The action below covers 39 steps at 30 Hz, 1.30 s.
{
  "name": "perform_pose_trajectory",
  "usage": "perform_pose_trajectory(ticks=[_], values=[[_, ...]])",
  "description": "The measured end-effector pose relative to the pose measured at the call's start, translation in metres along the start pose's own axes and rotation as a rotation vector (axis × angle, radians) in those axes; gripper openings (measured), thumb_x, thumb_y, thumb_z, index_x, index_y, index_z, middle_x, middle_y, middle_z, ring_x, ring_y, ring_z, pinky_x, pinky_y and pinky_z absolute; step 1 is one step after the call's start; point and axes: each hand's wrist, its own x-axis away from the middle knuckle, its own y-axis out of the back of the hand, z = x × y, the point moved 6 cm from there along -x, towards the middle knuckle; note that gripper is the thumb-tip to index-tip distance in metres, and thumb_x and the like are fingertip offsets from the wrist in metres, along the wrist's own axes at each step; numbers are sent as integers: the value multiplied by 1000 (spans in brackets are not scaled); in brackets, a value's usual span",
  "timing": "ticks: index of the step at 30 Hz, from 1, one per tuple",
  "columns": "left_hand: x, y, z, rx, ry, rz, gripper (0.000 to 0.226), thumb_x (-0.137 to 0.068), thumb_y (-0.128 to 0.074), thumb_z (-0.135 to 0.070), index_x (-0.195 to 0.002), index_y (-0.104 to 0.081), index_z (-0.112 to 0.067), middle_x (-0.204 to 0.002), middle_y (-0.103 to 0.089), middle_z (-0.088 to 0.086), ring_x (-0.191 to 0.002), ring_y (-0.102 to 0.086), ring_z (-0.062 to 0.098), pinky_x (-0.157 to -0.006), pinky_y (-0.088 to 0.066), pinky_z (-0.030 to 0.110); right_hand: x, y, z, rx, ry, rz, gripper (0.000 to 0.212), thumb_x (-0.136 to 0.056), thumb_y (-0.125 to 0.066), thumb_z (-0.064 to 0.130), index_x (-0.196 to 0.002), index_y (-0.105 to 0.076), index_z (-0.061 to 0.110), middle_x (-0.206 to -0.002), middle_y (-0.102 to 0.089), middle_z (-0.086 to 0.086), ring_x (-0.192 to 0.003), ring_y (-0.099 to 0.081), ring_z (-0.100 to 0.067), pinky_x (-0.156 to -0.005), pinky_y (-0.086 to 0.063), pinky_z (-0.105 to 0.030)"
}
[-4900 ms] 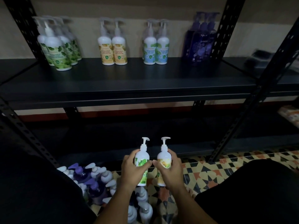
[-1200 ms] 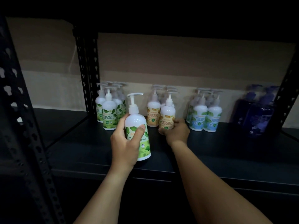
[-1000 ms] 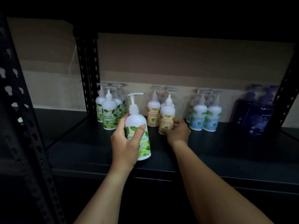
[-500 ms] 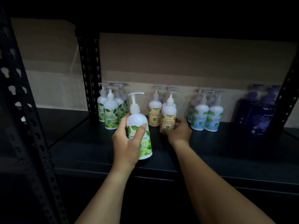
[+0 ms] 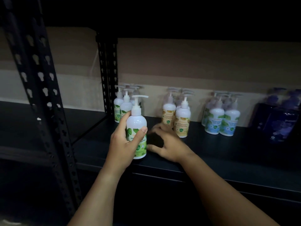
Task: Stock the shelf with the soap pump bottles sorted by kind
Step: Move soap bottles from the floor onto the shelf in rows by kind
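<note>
My left hand (image 5: 123, 144) grips a white pump bottle with a green leaf label (image 5: 136, 124), upright near the front of the black shelf (image 5: 211, 154). My right hand (image 5: 167, 144) is blurred and empty, fingers spread, just right of that bottle and in front of the yellow-label bottles (image 5: 181, 118). Behind the held bottle stands the green-label group (image 5: 121, 108) by the shelf post. Blue-label bottles (image 5: 221, 119) and dark purple bottles (image 5: 280, 118) stand further right.
A perforated black upright (image 5: 40, 88) rises at the near left, and another post (image 5: 108, 70) stands at the back beside the green group. An upper shelf hangs dark overhead. A beige wall (image 5: 195, 66) closes the back.
My right hand has let go of the yellow-label bottle, now standing in its group, and drawn back left toward the green bottle. My left hand has lifted the green bottle slightly further in.
</note>
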Motion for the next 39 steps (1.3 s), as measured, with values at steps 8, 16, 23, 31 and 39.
perform_pose_trajectory(ticks=[8,16,23,31,39], values=[[2,35,6,-54,34,1,56,-90,-73,-37,-142,-52,-38,-123,-69,-16,-115,-65,2,-95,-51,27,0,-17,-3,14,-67,358,47,-100,-58,51,-145,-57,36,-159,-45,9,-149,-36,-8,-125,-25,-32],[-5,59,20,-71,97,-87,67,-84,-83,-29,-137,-42,-32,-123,-69,-17,-113,-67,2,-98,-55,35,1,-20,-9,-41,-115,375,46,-99,-59,52,-143,-58,40,-158,-45,12,-151,-30,-4,-127,-20,-30],[-40,62,35,-417,84,-176,64,-87,-82,-28,-141,-49,-19,-129,-42,0,-117,-52,16,-100,-38,21,-1,-21,-14,-95,-127,364,43,-96,-62,53,-138,-61,44,-155,-47,15,-149,-32,0,-126,-22,-30],[-80,61,61,-465,110,-224,48,-93,-76,-15,-135,-55,-7,-123,-63,12,-107,-60,20,-85,-41,21,-3,-23,-18,-118,-119,346,42,-94,-64,56,-135,-63,47,-153,-49,19,-146,-33,4,-124,-23,-24],[-104,56,83,-396,297,-215,46,-97,-71,-10,-138,-50,-9,-114,-68,7,-98,-57,13,-79,-40,21,-5,-23,-20,-153,-136,328,43,-91,-68,55,-133,-64,46,-150,-51,22,-143,-32,11,-120,-21,-17]])
